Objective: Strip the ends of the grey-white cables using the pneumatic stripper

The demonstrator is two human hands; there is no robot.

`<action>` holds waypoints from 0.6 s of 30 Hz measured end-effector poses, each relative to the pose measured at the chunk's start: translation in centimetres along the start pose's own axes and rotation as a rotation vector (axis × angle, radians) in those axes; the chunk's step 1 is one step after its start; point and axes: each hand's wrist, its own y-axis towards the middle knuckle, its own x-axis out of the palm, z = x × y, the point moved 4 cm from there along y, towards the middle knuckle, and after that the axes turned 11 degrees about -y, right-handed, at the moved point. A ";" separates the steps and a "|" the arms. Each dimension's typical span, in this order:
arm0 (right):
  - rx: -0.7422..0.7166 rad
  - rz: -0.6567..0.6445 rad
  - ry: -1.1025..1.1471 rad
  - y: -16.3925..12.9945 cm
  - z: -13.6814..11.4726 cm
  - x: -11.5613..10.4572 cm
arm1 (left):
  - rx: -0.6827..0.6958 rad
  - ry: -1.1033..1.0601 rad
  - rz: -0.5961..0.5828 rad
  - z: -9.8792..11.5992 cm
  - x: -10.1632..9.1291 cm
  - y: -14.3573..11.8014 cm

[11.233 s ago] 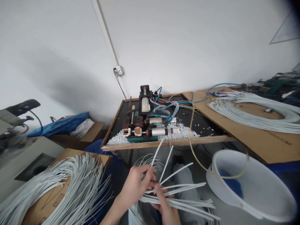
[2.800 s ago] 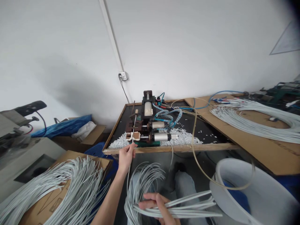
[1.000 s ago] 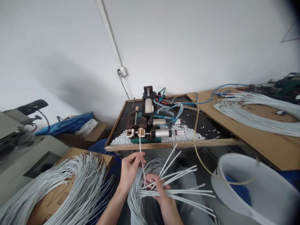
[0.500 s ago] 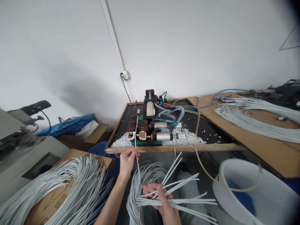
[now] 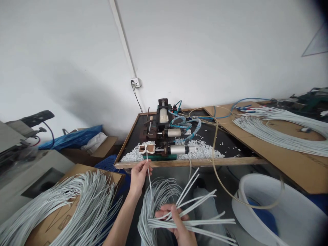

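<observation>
A small pneumatic press machine with metal cylinders (image 5: 164, 141) is set on the dark wood-framed bench (image 5: 189, 162), amid a scatter of white plastic bits (image 5: 202, 153). To its right, long white cables (image 5: 279, 131) are laid on a brown cardboard sheet (image 5: 294, 160). Below that, a white plastic tub (image 5: 279, 208) is placed; at lower left, a cardboard box heaped with white cables (image 5: 64, 208).

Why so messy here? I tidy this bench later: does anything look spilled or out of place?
Yes. Small white bits lie heaped and scattered across the black tray around the pneumatic machine, like spilled offcuts. A tan hose sags off the tray edge toward the white tub.
</observation>
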 end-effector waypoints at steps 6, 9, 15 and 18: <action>-0.023 -0.041 -0.076 -0.7 -0.7 0.3 | 0.189 0.198 -0.004 2.0 0.7 -2.4; -0.055 -0.055 -0.101 -1.3 -1.5 0.8 | 0.284 0.440 -0.215 3.4 2.4 -4.3; -0.150 -0.027 -0.140 -2.0 -1.9 1.3 | 0.145 0.533 -0.716 4.9 5.9 -7.9; -0.094 0.187 -0.187 -2.0 -1.1 0.4 | 0.043 0.508 -0.738 4.7 6.4 -8.8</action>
